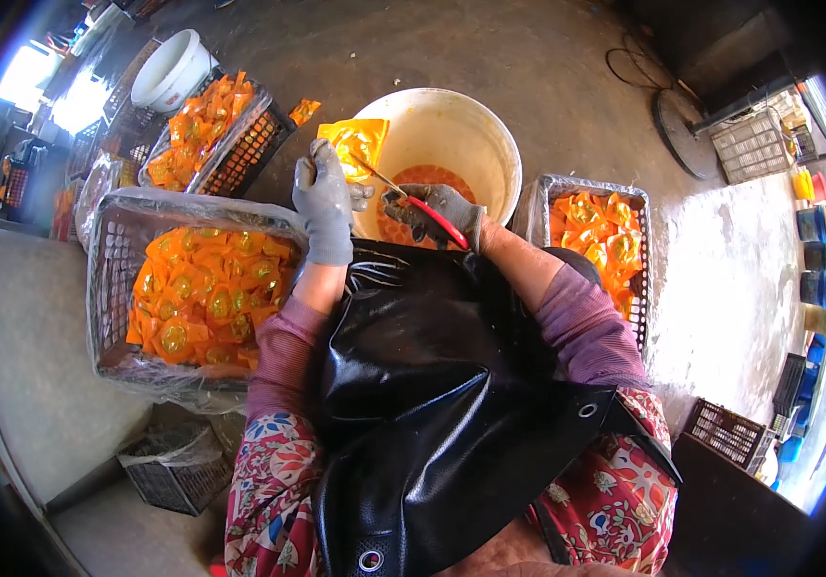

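My left hand (325, 207), in a grey glove, pinches an orange plastic packet (356, 142) by its near edge, over the left rim of a large cream-white bucket (485, 130). My right hand (440, 213), in a darker, stained glove, grips red-handled scissors (437, 221). Their thin metal blades reach up and left to the packet's lower side; whether they touch it I cannot tell. Orange-red round pieces (423, 183) lie at the bottom of the bucket, partly hidden by my right hand. A black apron (413, 356) covers my lap.
Orange packets fill a plastic-lined crate (105, 317) at left, a black crate (250, 144) behind it, and another crate (642, 260) at right. One loose packet (304, 112) lies on the floor. A white tub (175, 72) stands far left, a lined dark basket (175, 471) near left.
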Demonstrator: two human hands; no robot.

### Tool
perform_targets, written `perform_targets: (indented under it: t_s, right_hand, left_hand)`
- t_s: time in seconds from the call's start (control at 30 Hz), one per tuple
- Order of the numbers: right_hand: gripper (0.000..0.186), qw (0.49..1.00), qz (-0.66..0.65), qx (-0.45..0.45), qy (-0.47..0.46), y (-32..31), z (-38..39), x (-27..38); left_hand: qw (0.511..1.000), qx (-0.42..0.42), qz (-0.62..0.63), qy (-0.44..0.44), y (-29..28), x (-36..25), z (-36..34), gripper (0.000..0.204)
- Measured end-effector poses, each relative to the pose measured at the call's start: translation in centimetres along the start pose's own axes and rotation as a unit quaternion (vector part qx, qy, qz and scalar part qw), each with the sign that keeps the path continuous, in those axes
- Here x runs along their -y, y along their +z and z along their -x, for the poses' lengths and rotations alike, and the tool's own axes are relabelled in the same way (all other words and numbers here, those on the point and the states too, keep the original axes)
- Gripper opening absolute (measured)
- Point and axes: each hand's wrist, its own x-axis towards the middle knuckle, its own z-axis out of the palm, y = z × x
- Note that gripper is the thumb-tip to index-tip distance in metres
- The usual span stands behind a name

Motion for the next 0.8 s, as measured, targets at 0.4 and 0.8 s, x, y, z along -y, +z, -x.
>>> perform_targets:
  t_s: [0.4,0.8]
  right_hand:
    - [0.048,0.982,0.136,-0.071,-0.108,-0.2,-0.9,0.3]
    - [0.045,0.997,-0.043,0.035,-0.06,-1.2,-0.6,-0.8]
  left_hand:
    - [0.997,0.055,-0.053,0.01,-1.1,0.9,-0.5,0.02]
    - [0.98,0.143,-0.137,0.018,-1.5,1.7,-1.1,0.023]
